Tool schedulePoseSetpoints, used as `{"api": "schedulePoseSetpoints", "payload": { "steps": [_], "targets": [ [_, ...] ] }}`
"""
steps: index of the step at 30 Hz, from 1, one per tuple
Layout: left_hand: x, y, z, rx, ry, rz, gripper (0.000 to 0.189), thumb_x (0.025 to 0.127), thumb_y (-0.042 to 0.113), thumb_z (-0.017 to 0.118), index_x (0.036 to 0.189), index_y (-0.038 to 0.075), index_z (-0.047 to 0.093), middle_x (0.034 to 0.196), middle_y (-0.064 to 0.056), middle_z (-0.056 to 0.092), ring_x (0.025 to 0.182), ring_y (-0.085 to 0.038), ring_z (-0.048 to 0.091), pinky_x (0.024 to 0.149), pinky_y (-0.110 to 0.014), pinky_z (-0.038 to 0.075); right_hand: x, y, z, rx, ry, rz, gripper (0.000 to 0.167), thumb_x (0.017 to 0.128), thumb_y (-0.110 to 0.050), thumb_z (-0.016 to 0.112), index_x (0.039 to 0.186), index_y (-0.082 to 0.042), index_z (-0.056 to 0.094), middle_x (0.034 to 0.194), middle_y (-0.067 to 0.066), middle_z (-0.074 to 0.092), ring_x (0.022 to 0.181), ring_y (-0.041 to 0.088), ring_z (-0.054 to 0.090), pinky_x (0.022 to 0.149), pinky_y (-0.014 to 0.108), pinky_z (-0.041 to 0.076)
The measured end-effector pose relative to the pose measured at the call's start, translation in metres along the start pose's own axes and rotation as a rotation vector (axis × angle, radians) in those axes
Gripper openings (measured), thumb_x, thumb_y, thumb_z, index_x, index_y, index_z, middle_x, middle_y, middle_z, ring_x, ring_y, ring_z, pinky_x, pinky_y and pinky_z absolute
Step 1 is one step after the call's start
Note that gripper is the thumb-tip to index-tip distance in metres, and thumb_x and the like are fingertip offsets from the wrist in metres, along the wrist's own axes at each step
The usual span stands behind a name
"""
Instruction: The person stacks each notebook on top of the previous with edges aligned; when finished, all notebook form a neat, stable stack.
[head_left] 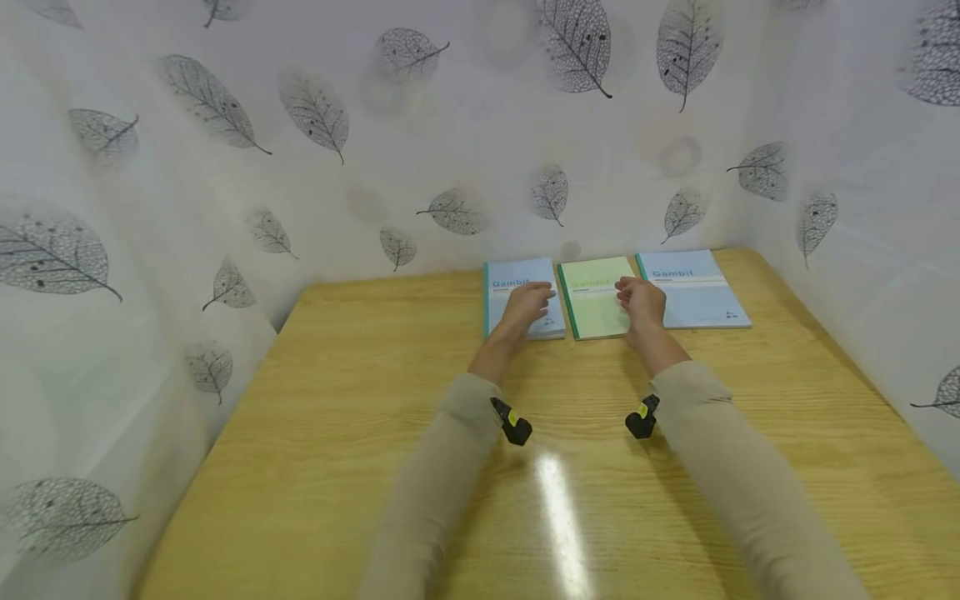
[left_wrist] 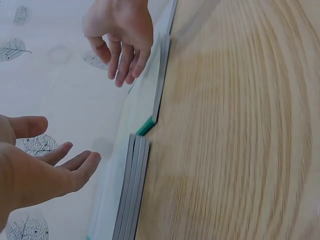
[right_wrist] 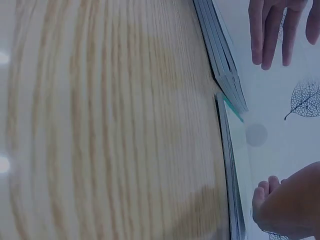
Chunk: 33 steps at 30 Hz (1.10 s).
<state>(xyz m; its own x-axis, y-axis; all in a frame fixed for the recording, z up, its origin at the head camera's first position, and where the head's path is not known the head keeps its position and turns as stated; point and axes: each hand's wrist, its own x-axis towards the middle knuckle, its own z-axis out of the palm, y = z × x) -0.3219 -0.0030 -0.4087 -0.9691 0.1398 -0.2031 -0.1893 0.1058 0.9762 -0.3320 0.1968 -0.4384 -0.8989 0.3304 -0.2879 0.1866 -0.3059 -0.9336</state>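
Three piles of "Gambit" notebooks lie side by side at the table's back edge. My left hand [head_left: 527,307] hovers over the left blue notebooks [head_left: 517,270], a stack of several whose edges show in the left wrist view. Its fingers are loosely bent and apart, holding nothing. The green notebook [head_left: 591,310] with a dark green spine lies in the middle. Above its right side, near the right blue notebook [head_left: 697,302], is my right hand [head_left: 643,304]. In the left wrist view the right hand's fingers [left_wrist: 121,60] hang down relaxed, gripping nothing.
The light wooden table [head_left: 360,375] stretches in front of the notebooks, with a bright light reflection. White curtains [head_left: 465,125] printed with leaves hang behind and at both sides. A small black device [head_left: 513,422] is strapped at each wrist.
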Motion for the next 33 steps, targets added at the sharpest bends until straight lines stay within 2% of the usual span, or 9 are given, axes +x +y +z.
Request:
{"api": "schedulePoseSetpoints", "payload": {
  "steps": [4,8,11,15,18,26,28,30,33],
  "targets": [
    [0.001,-0.001,0.020,-0.033,-0.097,-0.011,0.049,0.108,0.017,0.049,0.151,-0.005,0.045,0.160,-0.021,0.041,0.148,-0.041,0.039,0.123,-0.045,0.036,0.000,-0.004,-0.011,-0.039,0.052,-0.030,0.040,0.101,-0.003,0.041,0.131,-0.014,0.066,0.125,-0.003,0.068,0.128,0.019,0.051,0.121,0.037,0.033],
    [-0.002,-0.005,0.041,0.053,-0.149,-0.018,0.053,0.108,0.023,0.046,0.155,-0.001,0.042,0.167,-0.018,0.030,0.152,-0.042,0.030,0.125,-0.055,0.029,0.001,-0.008,-0.020,-0.070,0.067,-0.038,0.031,0.101,-0.004,0.041,0.102,-0.020,0.067,0.150,0.003,0.057,0.140,0.019,0.044,0.124,0.038,0.028],
    [-0.005,-0.008,0.053,0.134,-0.151,0.001,0.055,0.108,0.023,0.044,0.156,0.000,0.039,0.167,-0.016,0.031,0.154,-0.040,0.026,0.125,-0.057,0.027,0.001,-0.010,-0.025,-0.082,0.053,-0.023,0.031,0.101,-0.004,0.042,0.096,-0.018,0.068,0.157,0.001,0.052,0.145,0.019,0.041,0.121,0.034,0.032],
    [-0.006,-0.010,0.063,0.173,-0.121,0.015,0.056,0.107,0.021,0.044,0.157,-0.003,0.036,0.165,-0.016,0.035,0.154,-0.038,0.027,0.125,-0.056,0.029,0.001,-0.011,-0.031,-0.113,0.034,-0.002,0.037,0.101,-0.004,0.044,0.125,-0.012,0.071,0.155,0.001,0.053,0.140,0.020,0.043,0.117,0.032,0.036],
    [-0.007,-0.009,0.067,0.179,-0.112,0.018,0.057,0.106,0.021,0.045,0.157,-0.004,0.034,0.165,-0.018,0.035,0.153,-0.040,0.029,0.124,-0.056,0.030,0.000,-0.013,-0.037,-0.135,0.023,-0.008,0.048,0.100,-0.005,0.043,0.146,-0.005,0.058,0.154,0.005,0.052,0.137,0.020,0.044,0.115,0.032,0.038],
    [-0.003,-0.012,0.076,0.178,-0.056,0.011,0.056,0.101,0.013,0.045,0.155,-0.001,0.038,0.157,-0.017,0.046,0.149,-0.038,0.037,0.123,-0.054,0.034,0.000,-0.014,-0.044,-0.178,-0.083,0.032,0.052,0.107,-0.013,0.036,0.158,-0.001,0.039,0.168,0.014,0.031,0.154,0.028,0.032,0.127,0.034,0.027],
    [-0.004,-0.011,0.078,0.179,-0.027,0.026,0.056,0.099,0.009,0.045,0.153,0.001,0.042,0.143,-0.015,0.058,0.132,-0.032,0.054,0.117,-0.050,0.043,0.001,-0.014,-0.047,-0.192,-0.097,0.038,0.052,0.108,-0.014,0.035,0.158,-0.001,0.038,0.169,0.014,0.029,0.155,0.028,0.031,0.127,0.034,0.026],
    [-0.004,-0.007,0.080,0.175,0.008,0.045,0.056,0.095,0.004,0.045,0.151,0.005,0.047,0.121,-0.014,0.065,0.093,-0.020,0.064,0.091,-0.036,0.057,0.002,-0.014,-0.049,-0.199,-0.103,0.037,0.052,0.108,-0.013,0.035,0.158,0.000,0.037,0.169,0.014,0.029,0.155,0.028,0.030,0.128,0.033,0.025],
    [-0.002,-0.001,0.080,0.128,0.075,0.070,0.057,0.093,-0.004,0.044,0.147,0.009,0.054,0.118,-0.016,0.063,0.050,-0.006,0.037,0.050,-0.019,0.041,0.004,-0.015,-0.051,-0.185,-0.089,0.036,0.051,0.108,-0.013,0.037,0.157,0.002,0.039,0.168,0.015,0.030,0.155,0.028,0.031,0.127,0.033,0.025]
  ]
}}
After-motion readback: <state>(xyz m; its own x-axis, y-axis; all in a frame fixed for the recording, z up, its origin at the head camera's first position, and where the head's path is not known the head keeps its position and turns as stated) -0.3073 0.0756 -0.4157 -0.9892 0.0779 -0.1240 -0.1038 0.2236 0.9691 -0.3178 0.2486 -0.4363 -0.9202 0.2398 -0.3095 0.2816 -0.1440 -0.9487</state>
